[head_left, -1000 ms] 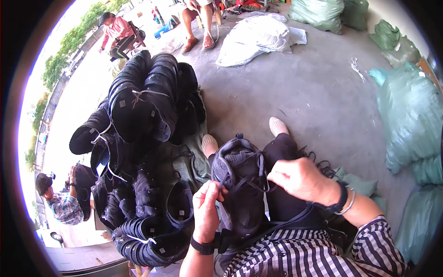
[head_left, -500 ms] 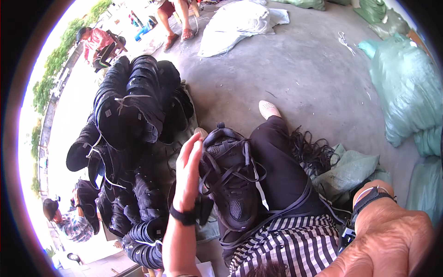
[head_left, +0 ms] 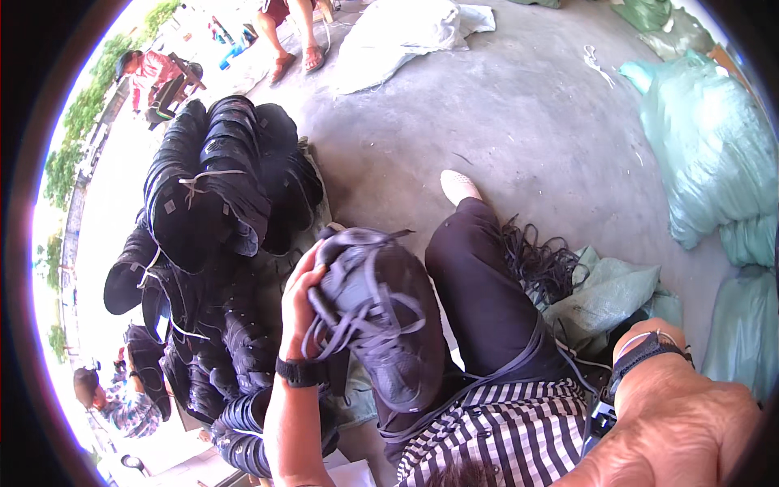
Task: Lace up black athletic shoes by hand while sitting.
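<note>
A dark sneaker (head_left: 369,312) with loose, looping laces lies tilted over my left thigh, toe toward me. My left hand (head_left: 302,302) is closed on it by the heel and collar; the shoe covers some of the fingers. Far off to the right, my right hand (head_left: 652,326) shows only at its wrist end, beyond a black wrist strap (head_left: 645,353). Its fingers are hidden, so what they hold does not show. Closest to that hand is a pale green sack (head_left: 608,288), with a tangle of dark laces (head_left: 535,260) beside it.
Tied stacks of black shoe uppers (head_left: 174,219) rise at my left. Large green sacks (head_left: 706,146) stand at the right, and a white sack (head_left: 398,40) lies on the floor ahead. Other people sit beyond: one in a pink top (head_left: 154,77), another at lower left (head_left: 126,402).
My left hand has gone from flat beside the sneaker to gripping its heel. The shoe has turned and tilted, its heel swinging left. My right arm is nearly unmoved.
</note>
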Tool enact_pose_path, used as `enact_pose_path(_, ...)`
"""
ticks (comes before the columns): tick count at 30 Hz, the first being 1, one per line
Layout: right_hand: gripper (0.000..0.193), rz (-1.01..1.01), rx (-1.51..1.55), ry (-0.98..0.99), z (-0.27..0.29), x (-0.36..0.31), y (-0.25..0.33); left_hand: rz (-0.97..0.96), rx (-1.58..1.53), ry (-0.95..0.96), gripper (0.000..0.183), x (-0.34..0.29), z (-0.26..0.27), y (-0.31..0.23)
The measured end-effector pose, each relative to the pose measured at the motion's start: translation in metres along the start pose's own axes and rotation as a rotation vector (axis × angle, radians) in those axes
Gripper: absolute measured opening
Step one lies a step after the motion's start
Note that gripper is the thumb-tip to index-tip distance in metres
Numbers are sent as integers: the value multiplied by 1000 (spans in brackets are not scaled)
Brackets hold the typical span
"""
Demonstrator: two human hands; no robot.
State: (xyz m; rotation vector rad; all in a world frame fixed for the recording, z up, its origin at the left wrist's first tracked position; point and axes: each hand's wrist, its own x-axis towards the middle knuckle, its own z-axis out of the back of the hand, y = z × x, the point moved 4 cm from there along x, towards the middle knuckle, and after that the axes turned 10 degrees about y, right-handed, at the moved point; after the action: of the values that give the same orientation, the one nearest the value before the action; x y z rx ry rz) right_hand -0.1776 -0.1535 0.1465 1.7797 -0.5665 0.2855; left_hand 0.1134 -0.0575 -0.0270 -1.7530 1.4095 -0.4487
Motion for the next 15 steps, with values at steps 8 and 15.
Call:
enact_pose_path(8,30,-51,-63,55,17,83,-43,-103,389,-121,43,-43,-11,-15)
enact_pose_path(15,47,-981,-115,227,43,74,-155,-271,205,-177,38,-49,36,11)
